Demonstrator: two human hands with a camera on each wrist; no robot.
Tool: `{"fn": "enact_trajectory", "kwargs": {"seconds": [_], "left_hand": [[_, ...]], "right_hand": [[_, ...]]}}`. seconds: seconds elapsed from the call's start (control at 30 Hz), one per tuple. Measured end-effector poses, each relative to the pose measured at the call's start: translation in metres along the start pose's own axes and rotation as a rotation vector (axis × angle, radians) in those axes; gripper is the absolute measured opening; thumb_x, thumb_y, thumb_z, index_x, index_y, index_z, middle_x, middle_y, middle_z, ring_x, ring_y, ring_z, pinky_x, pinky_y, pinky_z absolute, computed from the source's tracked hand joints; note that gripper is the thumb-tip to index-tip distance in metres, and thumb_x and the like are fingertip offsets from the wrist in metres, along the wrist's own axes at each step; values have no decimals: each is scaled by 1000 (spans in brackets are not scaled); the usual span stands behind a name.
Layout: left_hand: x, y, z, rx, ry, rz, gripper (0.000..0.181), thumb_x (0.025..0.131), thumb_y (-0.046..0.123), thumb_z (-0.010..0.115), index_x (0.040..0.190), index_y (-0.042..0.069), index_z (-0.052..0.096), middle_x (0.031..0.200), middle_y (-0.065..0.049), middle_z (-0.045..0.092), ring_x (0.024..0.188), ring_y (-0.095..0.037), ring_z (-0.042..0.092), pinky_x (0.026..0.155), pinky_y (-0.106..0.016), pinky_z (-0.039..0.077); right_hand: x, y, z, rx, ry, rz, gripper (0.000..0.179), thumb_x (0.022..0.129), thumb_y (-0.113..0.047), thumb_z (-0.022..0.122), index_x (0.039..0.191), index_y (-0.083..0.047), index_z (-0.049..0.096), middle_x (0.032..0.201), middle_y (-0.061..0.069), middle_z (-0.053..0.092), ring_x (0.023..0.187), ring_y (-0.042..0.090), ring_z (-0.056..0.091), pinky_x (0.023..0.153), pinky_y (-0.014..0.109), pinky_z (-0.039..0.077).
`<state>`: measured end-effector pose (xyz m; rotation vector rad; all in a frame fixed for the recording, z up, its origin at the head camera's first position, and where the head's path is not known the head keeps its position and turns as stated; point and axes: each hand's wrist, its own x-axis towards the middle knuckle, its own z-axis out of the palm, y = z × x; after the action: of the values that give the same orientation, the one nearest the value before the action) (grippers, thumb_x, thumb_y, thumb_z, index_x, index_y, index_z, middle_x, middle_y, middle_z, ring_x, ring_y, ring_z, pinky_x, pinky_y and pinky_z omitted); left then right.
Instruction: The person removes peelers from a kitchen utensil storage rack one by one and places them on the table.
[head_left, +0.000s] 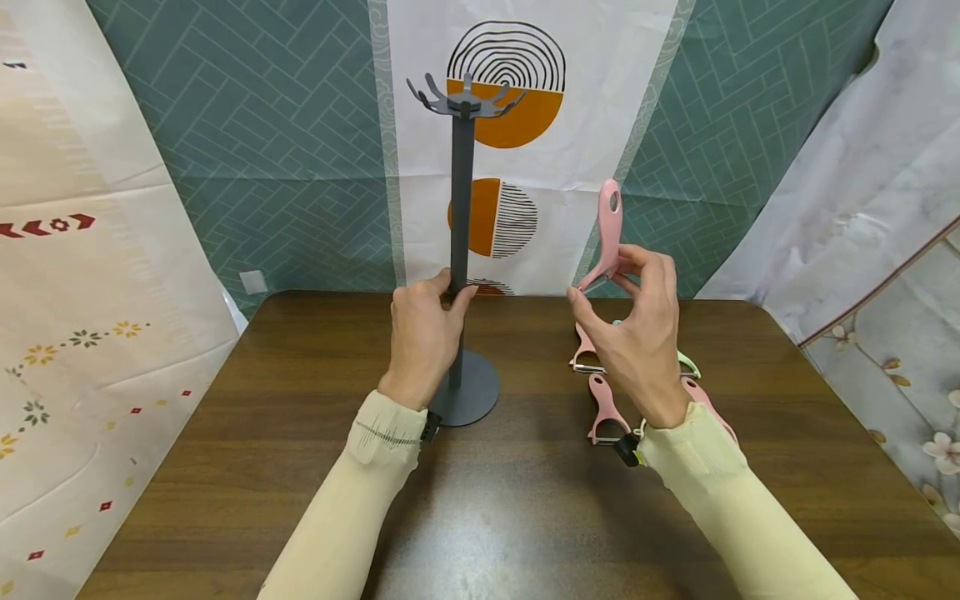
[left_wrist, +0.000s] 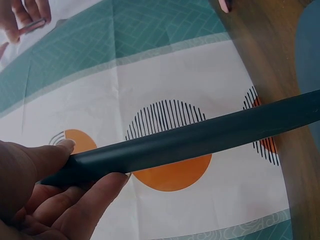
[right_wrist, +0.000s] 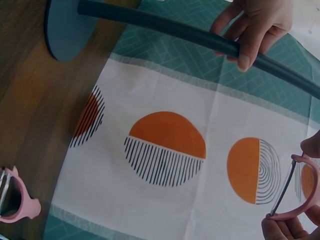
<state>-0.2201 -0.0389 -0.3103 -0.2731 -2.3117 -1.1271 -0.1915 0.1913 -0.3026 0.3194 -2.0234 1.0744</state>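
Note:
A dark grey stand (head_left: 462,208) rises from a round base (head_left: 480,387), with a ring of upturned hooks (head_left: 465,102) at its top. My left hand (head_left: 426,337) grips the pole partway up; in the left wrist view thumb and fingers lie on either side of the pole (left_wrist: 165,145). To the right, my right hand (head_left: 636,325) pinches a pink peeler (head_left: 611,225) by its blade end, handle pointing up. The right wrist view shows that peeler's metal blade (right_wrist: 284,187) between thumb and fingers. The hooks carry nothing.
Below my right hand, pink peelers (head_left: 604,408) lie on the brown table (head_left: 525,517), along with a green one (head_left: 687,364) partly behind the wrist. A patterned cloth (head_left: 420,167) hangs behind the table, with pale fabric at both sides.

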Motion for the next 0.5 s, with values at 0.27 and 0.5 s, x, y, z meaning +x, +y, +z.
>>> {"fn": "enact_trajectory", "kwargs": {"seconds": [0.27, 0.5], "left_hand": [[0, 1, 0, -4, 1, -12, 19, 95, 25, 75, 94, 7, 78, 77, -9, 76, 64, -23, 67, 51, -31, 42], [0, 0, 1, -3, 6, -3, 17, 94, 23, 75, 93, 7, 78, 77, -9, 76, 63, -23, 68, 51, -31, 44]], "right_hand": [[-4, 6, -4, -11, -6, -11, 61, 81, -17, 86, 133, -4, 56, 122, 15, 53, 113, 21, 55, 102, 18, 49], [-8, 13, -6, -38, -20, 12, 59, 83, -18, 84, 132, 0, 55, 122, 17, 52, 112, 19, 55, 103, 18, 49]]}}
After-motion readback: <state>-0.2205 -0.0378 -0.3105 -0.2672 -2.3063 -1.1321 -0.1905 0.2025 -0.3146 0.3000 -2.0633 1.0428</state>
